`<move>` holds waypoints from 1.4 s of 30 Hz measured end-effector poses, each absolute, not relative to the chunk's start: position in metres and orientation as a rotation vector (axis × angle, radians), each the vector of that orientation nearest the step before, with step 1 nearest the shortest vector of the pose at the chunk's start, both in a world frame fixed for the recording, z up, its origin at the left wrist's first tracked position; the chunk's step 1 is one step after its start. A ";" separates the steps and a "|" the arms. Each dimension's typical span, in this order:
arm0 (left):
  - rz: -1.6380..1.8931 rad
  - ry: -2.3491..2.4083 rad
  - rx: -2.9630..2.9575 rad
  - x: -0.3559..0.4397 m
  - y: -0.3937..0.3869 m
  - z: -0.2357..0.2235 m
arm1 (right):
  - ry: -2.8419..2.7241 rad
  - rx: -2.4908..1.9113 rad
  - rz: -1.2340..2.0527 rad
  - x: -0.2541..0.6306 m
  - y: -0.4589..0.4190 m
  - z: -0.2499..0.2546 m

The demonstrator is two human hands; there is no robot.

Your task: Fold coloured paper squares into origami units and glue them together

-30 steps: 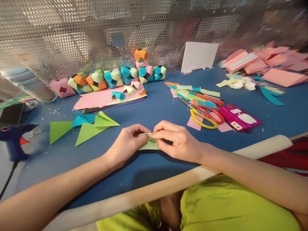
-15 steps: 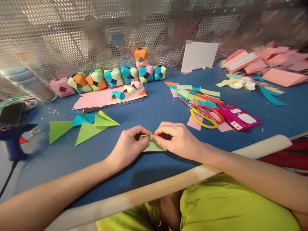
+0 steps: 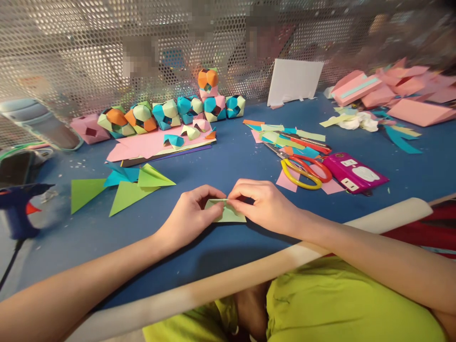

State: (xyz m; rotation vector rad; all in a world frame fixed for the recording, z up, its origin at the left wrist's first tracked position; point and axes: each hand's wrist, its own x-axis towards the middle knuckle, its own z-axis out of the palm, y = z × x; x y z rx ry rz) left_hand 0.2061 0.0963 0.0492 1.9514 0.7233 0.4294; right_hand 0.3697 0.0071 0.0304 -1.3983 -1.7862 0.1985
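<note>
A small pale green piece of folded paper (image 3: 231, 214) is held just above or on the blue table, close to its padded front edge. My left hand (image 3: 190, 213) pinches its upper edge between thumb and index finger. From the other side my right hand (image 3: 265, 206) pinches the same edge, the fingertips of both hands almost meeting at the middle. Left of my hands lie bright green folded papers (image 3: 133, 195) and a blue folded paper (image 3: 122, 175). To the right are scissors (image 3: 302, 175) with yellow and red handles.
Several folded paper balls (image 3: 166, 114) line the perforated metal screen (image 3: 89, 47). A glue gun (image 3: 19, 204) and a tumbler (image 3: 41, 121) stand at left. Right are a magenta pouch (image 3: 356, 173), paper strips (image 3: 278, 135), a white card (image 3: 295, 83) and pink folded papers (image 3: 377, 88).
Both hands keep their pinch on the green paper, with only a slight shift of the fingers at its top edge. The camera view has moved a little.
</note>
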 end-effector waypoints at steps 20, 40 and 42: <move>0.453 0.626 2.156 0.202 0.096 0.050 | -2.012 -1.244 -0.224 0.368 0.006 0.026; 0.462 0.788 2.103 0.204 0.094 0.044 | -1.986 -1.214 -0.195 0.368 0.007 0.024; 0.480 0.815 2.078 0.203 0.094 0.044 | -1.921 -1.239 -0.161 0.367 0.007 0.025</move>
